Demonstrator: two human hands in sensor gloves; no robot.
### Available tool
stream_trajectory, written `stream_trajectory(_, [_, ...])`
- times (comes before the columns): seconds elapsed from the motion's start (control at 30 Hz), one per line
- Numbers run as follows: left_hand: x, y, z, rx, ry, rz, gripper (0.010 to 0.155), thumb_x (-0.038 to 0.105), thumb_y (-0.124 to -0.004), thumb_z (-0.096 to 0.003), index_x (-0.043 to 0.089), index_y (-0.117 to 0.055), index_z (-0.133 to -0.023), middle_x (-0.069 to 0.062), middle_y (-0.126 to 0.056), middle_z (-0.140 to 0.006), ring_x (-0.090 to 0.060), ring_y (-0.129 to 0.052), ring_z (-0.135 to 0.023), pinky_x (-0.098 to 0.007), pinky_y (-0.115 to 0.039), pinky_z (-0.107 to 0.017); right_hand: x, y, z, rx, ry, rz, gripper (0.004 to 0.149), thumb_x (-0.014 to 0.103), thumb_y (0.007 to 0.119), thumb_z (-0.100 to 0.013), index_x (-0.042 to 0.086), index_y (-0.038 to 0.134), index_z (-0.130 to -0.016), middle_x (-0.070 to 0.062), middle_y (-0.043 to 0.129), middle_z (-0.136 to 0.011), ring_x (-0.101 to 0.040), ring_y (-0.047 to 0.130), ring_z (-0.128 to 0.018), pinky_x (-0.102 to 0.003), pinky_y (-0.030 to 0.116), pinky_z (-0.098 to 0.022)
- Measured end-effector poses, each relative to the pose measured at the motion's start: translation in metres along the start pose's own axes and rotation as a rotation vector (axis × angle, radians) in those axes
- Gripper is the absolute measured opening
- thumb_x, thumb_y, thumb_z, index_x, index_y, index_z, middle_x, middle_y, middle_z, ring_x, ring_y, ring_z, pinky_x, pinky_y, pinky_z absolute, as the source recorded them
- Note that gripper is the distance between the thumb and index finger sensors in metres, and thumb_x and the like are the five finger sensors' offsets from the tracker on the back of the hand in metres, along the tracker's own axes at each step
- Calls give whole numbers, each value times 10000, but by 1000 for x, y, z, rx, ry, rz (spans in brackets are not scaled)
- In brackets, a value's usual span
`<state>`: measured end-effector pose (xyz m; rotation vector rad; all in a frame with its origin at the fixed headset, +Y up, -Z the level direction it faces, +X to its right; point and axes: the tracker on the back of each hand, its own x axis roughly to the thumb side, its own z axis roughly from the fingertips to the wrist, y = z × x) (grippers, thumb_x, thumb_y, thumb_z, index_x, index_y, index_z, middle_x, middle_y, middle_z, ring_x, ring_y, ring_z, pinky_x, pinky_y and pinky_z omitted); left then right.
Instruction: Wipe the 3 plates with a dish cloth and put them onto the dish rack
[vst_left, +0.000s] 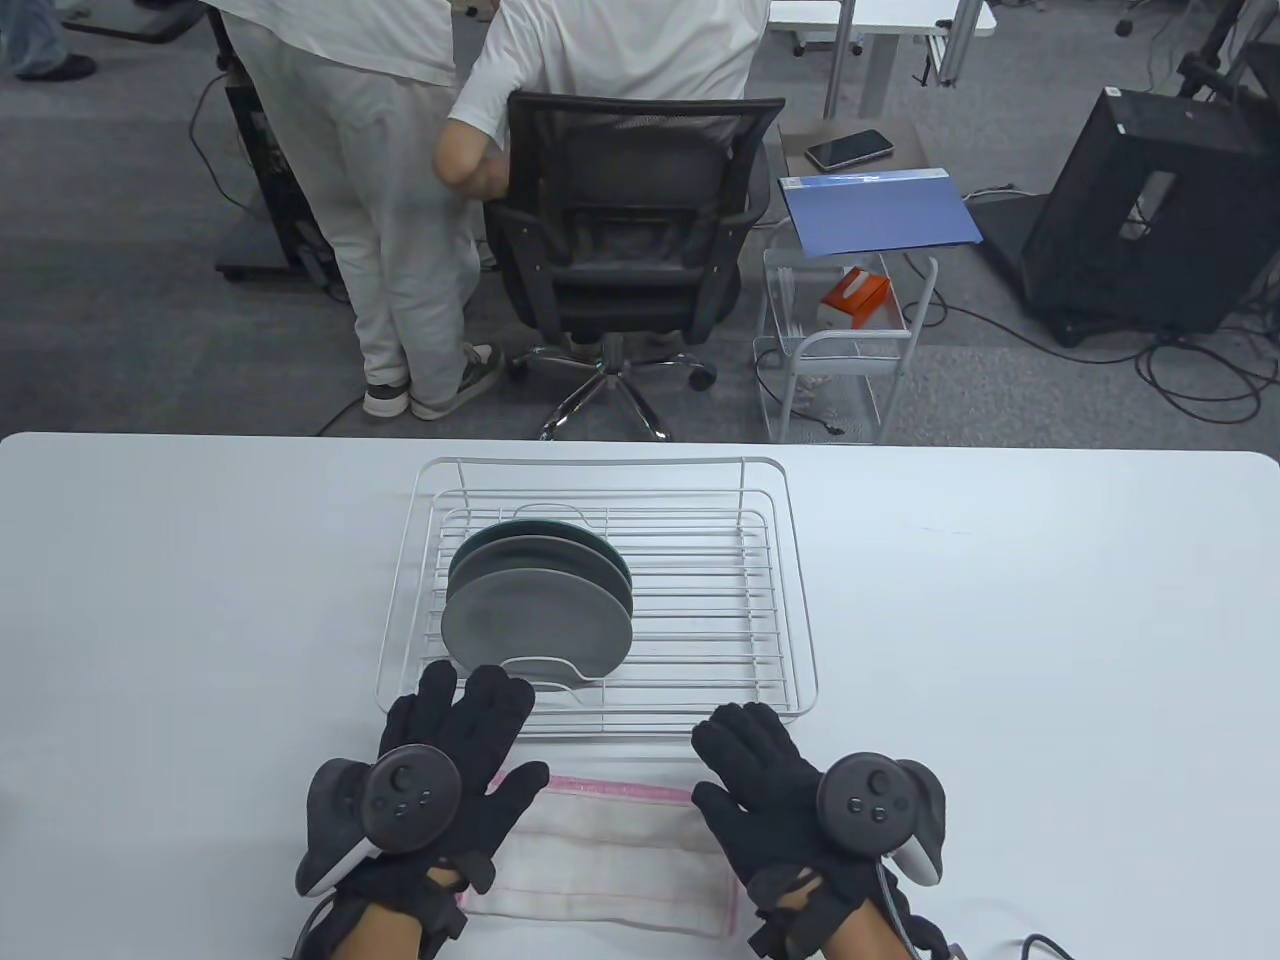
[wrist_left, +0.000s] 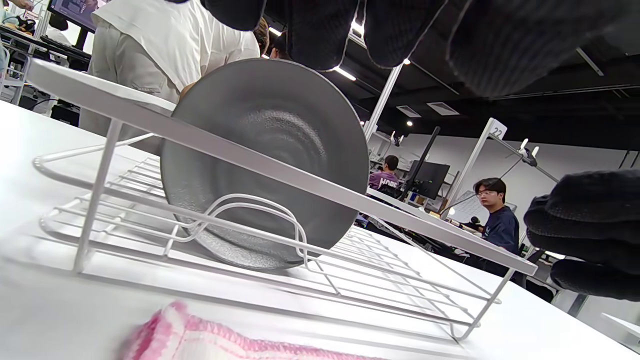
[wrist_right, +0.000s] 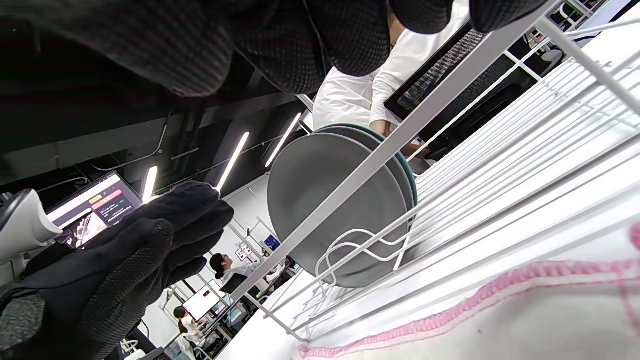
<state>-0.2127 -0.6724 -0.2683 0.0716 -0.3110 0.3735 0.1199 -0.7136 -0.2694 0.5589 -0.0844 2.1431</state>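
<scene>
Three grey plates (vst_left: 540, 600) stand on edge, leaning back, in the left half of the white wire dish rack (vst_left: 795, 600). The front plate (wrist_left: 265, 165) (wrist_right: 325, 200) sits behind a wire loop. A white dish cloth (vst_left: 610, 860) with pink edging lies flat on the table in front of the rack, also visible as the cloth (wrist_right: 525, 310) in the right wrist view. My left hand (vst_left: 440, 760) lies with straight fingers on the cloth's left end, fingertips near the rack's front rail. My right hand (vst_left: 770, 790) rests relaxed at the cloth's right end. Neither holds anything.
The white table (vst_left: 1050, 650) stretches wide on both sides of the rack. Beyond its far edge stand a black office chair (vst_left: 625, 250), a person in white (vst_left: 400, 250), and a small wire cart (vst_left: 850, 350) with a blue folder.
</scene>
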Motion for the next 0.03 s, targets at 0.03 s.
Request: stream_trajectory(0.03, [-1,0,0,0,1,0,677,639,-734,-523,395,-508,-1112,-34,-503,-1244,-458,-343,-1155,-667,-322,-790,-1,0,0,1,2,-4,617,418,755,-492,56,639,-978,-265,513,-999,-538,384,-890,-700,456,-601])
